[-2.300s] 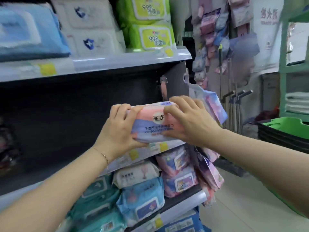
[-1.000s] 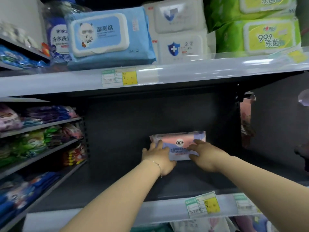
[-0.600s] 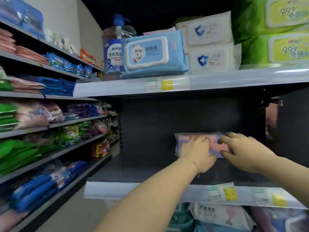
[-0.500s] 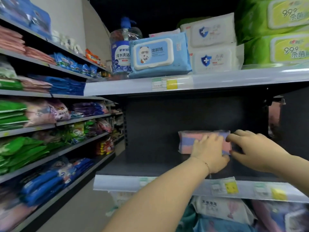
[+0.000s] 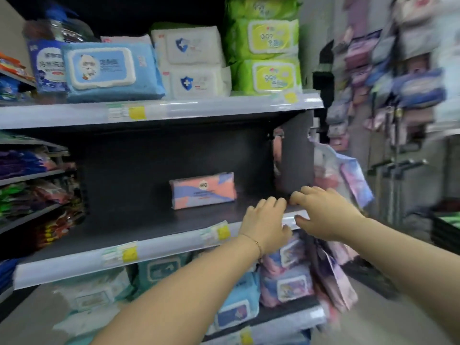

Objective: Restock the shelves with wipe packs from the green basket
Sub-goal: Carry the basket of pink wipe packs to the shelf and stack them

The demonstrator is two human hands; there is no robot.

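A pink and blue wipe pack [image 5: 202, 190] stands alone against the dark back wall of the middle shelf [image 5: 119, 227]. My left hand [image 5: 266, 224] and my right hand [image 5: 323, 212] hover side by side at the shelf's front right edge, away from the pack. Both hold nothing, their fingers loosely bent. At the far right edge a sliver of the green basket [image 5: 448, 217] shows.
The top shelf carries blue [image 5: 109, 70], white [image 5: 191, 63] and green wipe packs [image 5: 266, 48]. More packs [image 5: 286, 277] fill the shelf below. Hanging packets [image 5: 353, 180] crowd the shelf's right end. Stocked shelves [image 5: 29, 192] run along the left.
Both hands have let go of the pink and blue pack and drawn back to the shelf's front edge. The pack stays at the back. The view has swung to the right.
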